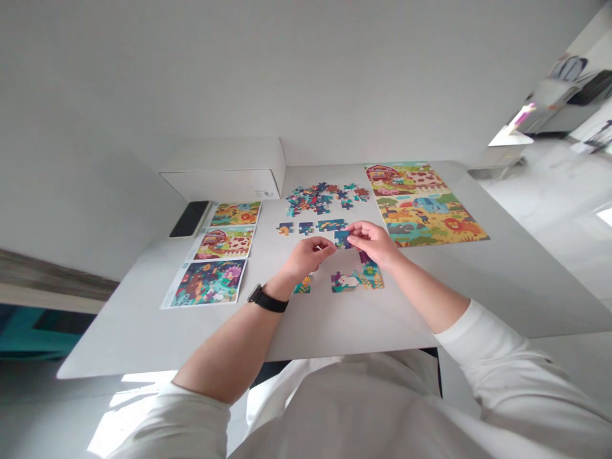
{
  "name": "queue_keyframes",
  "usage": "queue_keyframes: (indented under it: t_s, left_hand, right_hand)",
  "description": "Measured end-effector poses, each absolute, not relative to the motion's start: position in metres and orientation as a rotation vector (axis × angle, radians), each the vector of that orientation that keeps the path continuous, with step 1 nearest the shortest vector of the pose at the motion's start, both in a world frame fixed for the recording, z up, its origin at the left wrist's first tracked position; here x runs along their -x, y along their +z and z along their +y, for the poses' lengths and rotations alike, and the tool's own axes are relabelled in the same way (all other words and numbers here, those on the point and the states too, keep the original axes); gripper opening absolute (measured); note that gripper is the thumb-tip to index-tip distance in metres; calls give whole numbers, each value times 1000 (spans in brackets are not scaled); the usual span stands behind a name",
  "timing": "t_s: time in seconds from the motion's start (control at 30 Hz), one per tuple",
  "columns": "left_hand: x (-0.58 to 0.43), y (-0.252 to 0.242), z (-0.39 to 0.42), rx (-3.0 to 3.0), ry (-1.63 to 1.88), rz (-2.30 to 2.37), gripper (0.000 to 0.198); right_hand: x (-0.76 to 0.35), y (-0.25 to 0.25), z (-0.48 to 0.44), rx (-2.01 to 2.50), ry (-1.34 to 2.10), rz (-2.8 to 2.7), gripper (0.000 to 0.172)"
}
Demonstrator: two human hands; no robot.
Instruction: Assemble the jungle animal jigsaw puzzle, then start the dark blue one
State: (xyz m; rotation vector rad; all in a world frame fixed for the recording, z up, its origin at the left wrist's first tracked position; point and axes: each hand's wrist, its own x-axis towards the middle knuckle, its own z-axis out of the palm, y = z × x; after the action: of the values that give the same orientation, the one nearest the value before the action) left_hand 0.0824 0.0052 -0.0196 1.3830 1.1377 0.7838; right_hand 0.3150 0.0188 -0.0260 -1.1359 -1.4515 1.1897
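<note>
A dark blue jigsaw piece [341, 240] is between my hands, just below a joined strip of blue pieces [331, 225]. My right hand [374, 242] grips its right side between thumb and fingers. At its left edge is my left hand [310, 255], fingers pinched together; whether they hold anything is hidden. Two separate pieces, one with an orange figure [285, 229] and one dark blue [306, 227], lie left of the strip. Nearer me is a joined section with a white rabbit [348, 280]. A teal and yellow piece [303, 285] shows partly beneath my left hand.
A heap of loose pieces [313, 199] lies farther back. On the right are finished-looking farm and safari pictures [430, 213]. A printed sheet with three pictures [210, 280], a phone [190, 219] and a white box [224, 183] occupy the left. A wall rises behind.
</note>
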Motion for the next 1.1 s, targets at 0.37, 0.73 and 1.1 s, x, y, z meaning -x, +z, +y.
queue_keyframes:
  t_s: [0.37,0.73,1.1]
  left_hand:
    - [-82,-26,13,-1167,855,1115,55]
    - [-82,-31,12,-1149,839,1072,56]
    - [-83,-28,11,-1157,845,1078,49]
  right_hand:
    - [-327,-29,18,1071,890,-1728,58]
    - [-327,-24,14,984,543,-1987,50]
    - [-329,-19,15,1038,550,-2002,49]
